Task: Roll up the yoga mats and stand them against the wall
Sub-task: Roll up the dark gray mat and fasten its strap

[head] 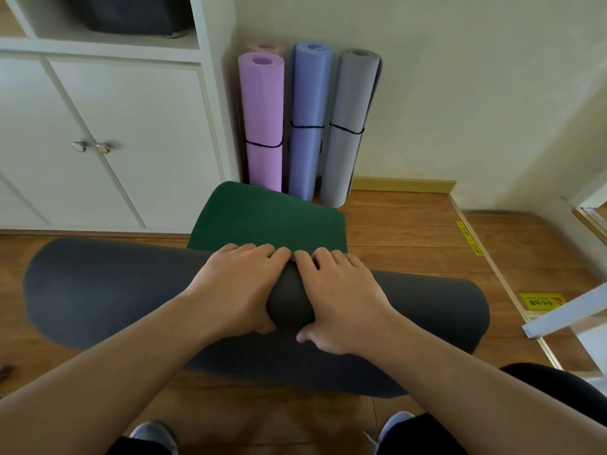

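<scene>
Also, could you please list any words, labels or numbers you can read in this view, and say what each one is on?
Yellow floor sticker on the wooden floor at right: characters beside a red mark, upside down and too blurred to read.
Yellow strip label on the floor trim: small dark print, too small to read.
The rolled mats, white cabinet and wall show no text.

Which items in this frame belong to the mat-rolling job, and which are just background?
Part of the job:
- dark mat roll, green inside, gripped by the left hand and right hand
- green unrolled end
- pink mat, blue mat, grey mat, already standing at the wall

Background:
- white cabinet
- yellow floor sticker
</scene>
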`<act>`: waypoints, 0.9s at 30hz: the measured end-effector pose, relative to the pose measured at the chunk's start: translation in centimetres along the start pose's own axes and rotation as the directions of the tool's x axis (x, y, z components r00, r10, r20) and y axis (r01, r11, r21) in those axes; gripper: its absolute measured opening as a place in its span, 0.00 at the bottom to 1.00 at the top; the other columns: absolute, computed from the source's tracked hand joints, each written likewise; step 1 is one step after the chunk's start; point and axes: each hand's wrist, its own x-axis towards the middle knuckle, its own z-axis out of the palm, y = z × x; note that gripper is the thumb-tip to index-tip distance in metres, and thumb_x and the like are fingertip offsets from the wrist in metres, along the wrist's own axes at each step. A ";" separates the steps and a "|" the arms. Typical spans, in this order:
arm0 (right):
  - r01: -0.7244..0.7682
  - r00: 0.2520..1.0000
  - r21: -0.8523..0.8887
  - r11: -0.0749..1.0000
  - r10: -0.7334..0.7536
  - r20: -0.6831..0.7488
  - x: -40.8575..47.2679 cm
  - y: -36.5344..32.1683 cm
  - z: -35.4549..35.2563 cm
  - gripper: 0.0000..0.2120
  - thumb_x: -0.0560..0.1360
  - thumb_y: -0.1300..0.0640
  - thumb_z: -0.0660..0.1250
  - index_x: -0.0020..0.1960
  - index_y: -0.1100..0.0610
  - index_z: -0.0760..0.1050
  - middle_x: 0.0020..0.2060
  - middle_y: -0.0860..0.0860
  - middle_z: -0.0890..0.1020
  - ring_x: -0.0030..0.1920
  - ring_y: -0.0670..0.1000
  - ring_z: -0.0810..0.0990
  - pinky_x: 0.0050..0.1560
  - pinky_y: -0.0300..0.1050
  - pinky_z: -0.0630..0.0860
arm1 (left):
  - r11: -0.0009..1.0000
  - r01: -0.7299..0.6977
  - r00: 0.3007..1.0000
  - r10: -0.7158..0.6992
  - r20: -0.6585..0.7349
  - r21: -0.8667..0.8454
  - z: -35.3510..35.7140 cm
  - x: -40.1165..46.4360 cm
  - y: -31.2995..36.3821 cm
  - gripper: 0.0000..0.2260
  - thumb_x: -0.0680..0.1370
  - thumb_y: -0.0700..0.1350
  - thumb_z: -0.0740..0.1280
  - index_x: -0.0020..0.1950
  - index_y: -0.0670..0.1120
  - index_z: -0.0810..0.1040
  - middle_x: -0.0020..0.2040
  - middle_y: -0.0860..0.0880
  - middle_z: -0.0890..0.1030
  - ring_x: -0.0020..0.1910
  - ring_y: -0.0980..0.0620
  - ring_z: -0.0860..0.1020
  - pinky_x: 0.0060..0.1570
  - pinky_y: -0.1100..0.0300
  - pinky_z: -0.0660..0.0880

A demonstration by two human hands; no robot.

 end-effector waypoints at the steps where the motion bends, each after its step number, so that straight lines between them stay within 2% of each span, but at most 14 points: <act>1: -0.003 1.000 0.013 1.000 0.002 0.006 0.2 0.1 0.0 0.50 0.65 0.33 0.81 0.75 0.52 0.60 0.64 0.51 0.74 0.64 0.56 0.75 0.67 0.56 0.75 | 1.000 0.004 1.000 -0.004 0.013 -0.015 0.0 0.0 -0.1 0.39 0.64 0.67 0.75 0.70 0.57 0.66 0.61 0.58 0.76 0.60 0.52 0.77 0.63 0.53 0.73; 3: 0.006 1.000 0.055 0.998 -0.006 -0.010 0.4 0.5 -0.3 0.45 0.65 0.34 0.81 0.72 0.51 0.64 0.61 0.50 0.77 0.60 0.55 0.78 0.61 0.55 0.78 | 1.000 0.010 0.999 -0.010 0.034 -0.023 0.2 -0.1 -0.2 0.42 0.64 0.68 0.75 0.73 0.56 0.65 0.65 0.56 0.75 0.63 0.52 0.75 0.66 0.53 0.72; 6: 0.020 1.000 0.093 0.995 -0.018 -0.015 0.6 1.2 -1.1 0.42 0.64 0.34 0.81 0.69 0.50 0.68 0.57 0.49 0.80 0.56 0.53 0.79 0.55 0.52 0.79 | 0.996 0.013 0.999 -0.017 0.044 0.093 0.4 -0.2 0.0 0.52 0.62 0.69 0.78 0.79 0.51 0.60 0.69 0.51 0.71 0.68 0.47 0.72 0.70 0.50 0.71; 8: 0.020 1.000 0.088 0.996 -0.020 -0.006 0.7 1.6 -1.2 0.41 0.64 0.34 0.81 0.68 0.49 0.68 0.56 0.48 0.80 0.55 0.52 0.80 0.54 0.51 0.79 | 0.992 0.030 0.998 -0.036 0.044 0.120 0.5 0.1 0.3 0.49 0.63 0.68 0.79 0.76 0.51 0.61 0.67 0.50 0.72 0.65 0.47 0.74 0.67 0.50 0.73; 10: 0.039 0.999 0.068 0.997 -0.039 -0.005 0.8 1.4 -1.2 0.44 0.64 0.35 0.81 0.71 0.50 0.66 0.58 0.48 0.79 0.58 0.53 0.79 0.59 0.52 0.78 | 0.996 0.044 0.998 -0.047 0.043 0.078 0.2 0.2 0.5 0.43 0.64 0.66 0.79 0.71 0.51 0.64 0.63 0.52 0.74 0.61 0.49 0.76 0.62 0.51 0.75; 12: 0.050 0.999 0.003 0.999 -0.050 -0.007 0.6 0.8 -1.0 0.53 0.65 0.36 0.81 0.78 0.52 0.58 0.66 0.52 0.75 0.67 0.57 0.74 0.71 0.55 0.72 | 0.997 0.071 0.996 -0.072 0.060 0.009 -0.2 0.3 0.3 0.39 0.64 0.65 0.79 0.66 0.52 0.65 0.59 0.54 0.76 0.55 0.50 0.79 0.57 0.52 0.77; 14: 0.048 0.999 -0.071 0.996 -0.047 0.016 0.4 0.0 -0.9 0.60 0.64 0.35 0.82 0.81 0.54 0.51 0.71 0.55 0.69 0.72 0.59 0.68 0.77 0.59 0.65 | 0.989 0.125 0.986 -0.115 0.122 -0.075 -0.7 0.3 -0.1 0.38 0.62 0.67 0.79 0.63 0.54 0.65 0.55 0.56 0.77 0.51 0.51 0.79 0.52 0.51 0.80; 17: 0.082 0.997 -0.093 0.992 -0.080 0.024 0.4 -0.1 -0.6 0.53 0.64 0.35 0.82 0.76 0.54 0.58 0.66 0.54 0.72 0.66 0.58 0.72 0.72 0.57 0.70 | 0.976 0.163 0.964 -0.127 0.233 -0.143 -1.1 0.2 -0.2 0.40 0.60 0.72 0.78 0.62 0.57 0.65 0.52 0.57 0.77 0.49 0.53 0.78 0.51 0.50 0.81; 20: 0.094 0.996 -0.056 0.994 -0.094 0.002 0.4 0.1 -0.5 0.46 0.65 0.35 0.80 0.72 0.53 0.63 0.62 0.51 0.75 0.61 0.56 0.76 0.65 0.55 0.74 | 0.979 0.145 0.958 -0.104 0.268 -0.141 -1.0 0.0 -0.1 0.39 0.61 0.71 0.78 0.63 0.58 0.64 0.53 0.58 0.76 0.51 0.54 0.77 0.52 0.52 0.79; 25: 0.054 0.999 -0.010 0.998 -0.054 0.004 0.6 0.8 -0.9 0.45 0.64 0.32 0.79 0.71 0.52 0.66 0.60 0.50 0.79 0.59 0.55 0.78 0.61 0.55 0.77 | 0.995 0.094 0.978 -0.096 0.187 0.023 0.1 -0.6 -0.1 0.51 0.62 0.71 0.79 0.76 0.53 0.59 0.66 0.52 0.72 0.64 0.49 0.74 0.65 0.51 0.75; 27: 0.028 0.999 0.015 0.999 -0.029 0.026 0.6 1.1 -1.0 0.45 0.63 0.31 0.79 0.70 0.51 0.66 0.58 0.49 0.79 0.59 0.54 0.79 0.60 0.54 0.78 | 0.996 0.071 0.985 -0.078 0.153 0.051 0.5 -0.4 0.5 0.49 0.63 0.69 0.79 0.75 0.52 0.60 0.65 0.52 0.73 0.63 0.48 0.76 0.64 0.50 0.75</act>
